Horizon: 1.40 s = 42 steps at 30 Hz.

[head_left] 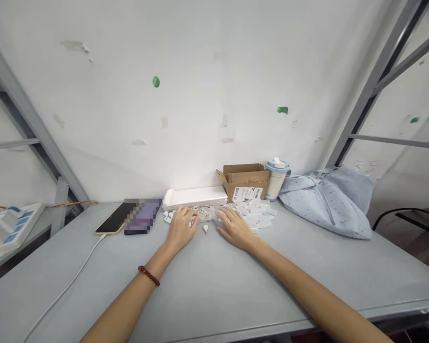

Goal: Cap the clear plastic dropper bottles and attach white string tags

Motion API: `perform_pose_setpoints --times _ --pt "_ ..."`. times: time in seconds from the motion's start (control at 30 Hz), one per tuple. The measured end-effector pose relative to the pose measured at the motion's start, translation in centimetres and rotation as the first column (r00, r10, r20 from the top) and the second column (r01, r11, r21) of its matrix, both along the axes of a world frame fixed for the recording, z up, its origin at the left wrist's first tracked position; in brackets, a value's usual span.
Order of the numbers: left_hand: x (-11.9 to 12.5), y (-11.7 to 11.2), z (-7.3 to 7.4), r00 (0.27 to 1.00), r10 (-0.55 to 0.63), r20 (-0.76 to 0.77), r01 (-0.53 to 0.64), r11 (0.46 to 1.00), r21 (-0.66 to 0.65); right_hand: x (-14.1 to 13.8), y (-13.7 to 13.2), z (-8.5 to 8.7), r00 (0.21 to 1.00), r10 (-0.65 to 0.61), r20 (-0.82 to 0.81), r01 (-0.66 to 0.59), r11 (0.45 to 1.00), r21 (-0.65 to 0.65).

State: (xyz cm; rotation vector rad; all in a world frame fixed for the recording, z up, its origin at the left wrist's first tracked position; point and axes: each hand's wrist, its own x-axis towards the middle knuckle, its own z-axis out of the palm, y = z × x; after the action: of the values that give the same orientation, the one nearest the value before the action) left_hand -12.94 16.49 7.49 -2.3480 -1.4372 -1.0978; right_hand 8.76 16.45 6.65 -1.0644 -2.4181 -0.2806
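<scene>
My left hand (pixel 181 227) rests on the grey table (pixel 207 286) with its fingers curled over small white pieces and a tangle of white cord (pixel 201 213). A red bead bracelet sits on that wrist. My right hand (pixel 235 227) lies flat, fingers stretched toward a heap of small white plastic parts (pixel 256 214). One small white piece (pixel 205 228) lies between the two hands. What the left fingertips pinch is too small to name.
A white tray (pixel 196 196) lies by the wall. Beside it stand an open cardboard box (pixel 246 182) and a lidded cup (pixel 276 178). Blue cloth (pixel 329 200) lies at the right. A phone (pixel 113 220) with a white cable lies at the left.
</scene>
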Motion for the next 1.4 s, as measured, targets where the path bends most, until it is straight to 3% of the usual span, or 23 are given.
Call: perform_pose_setpoints --times 0.1,0.2,0.43,0.67,0.97,1.2,1.4 --pt "0.7 -0.7 0.2 0.988 -0.126 -0.092 0.124 0.992 -0.035 0.5 0.0 0.1 1.000 0.021 0.018 -0.020 0.999 -0.050" --pt "1.4 -1.2 0.2 0.964 -0.186 -0.190 0.176 0.982 -0.069 0.2 -0.1 0.4 0.998 0.048 0.044 -0.045 0.996 -0.071" --pt "1.6 -1.4 0.9 0.946 -0.205 -0.251 0.167 0.972 -0.165 -0.1 -0.4 0.7 0.993 0.050 0.108 -0.037 0.992 -0.122" --pt "-0.6 -1.4 2.4 0.944 -0.177 -0.278 0.104 0.961 -0.257 0.0 -0.2 0.4 0.993 0.046 0.109 -0.036 0.996 -0.087" --pt "-2.4 -0.3 1.9 0.955 -0.107 -0.276 0.052 0.979 -0.200 0.0 -0.4 0.7 0.995 0.044 0.095 -0.039 0.998 -0.051" --pt "-0.9 -0.4 1.2 0.960 0.027 -0.278 -0.048 0.997 -0.067 0.0 -0.2 0.5 0.995 0.026 0.092 -0.020 0.998 -0.066" --pt "2.1 -1.4 0.5 0.953 -0.116 -0.279 0.102 0.993 -0.063 -0.1 -0.2 0.4 0.997 0.025 0.072 -0.017 0.995 -0.103"
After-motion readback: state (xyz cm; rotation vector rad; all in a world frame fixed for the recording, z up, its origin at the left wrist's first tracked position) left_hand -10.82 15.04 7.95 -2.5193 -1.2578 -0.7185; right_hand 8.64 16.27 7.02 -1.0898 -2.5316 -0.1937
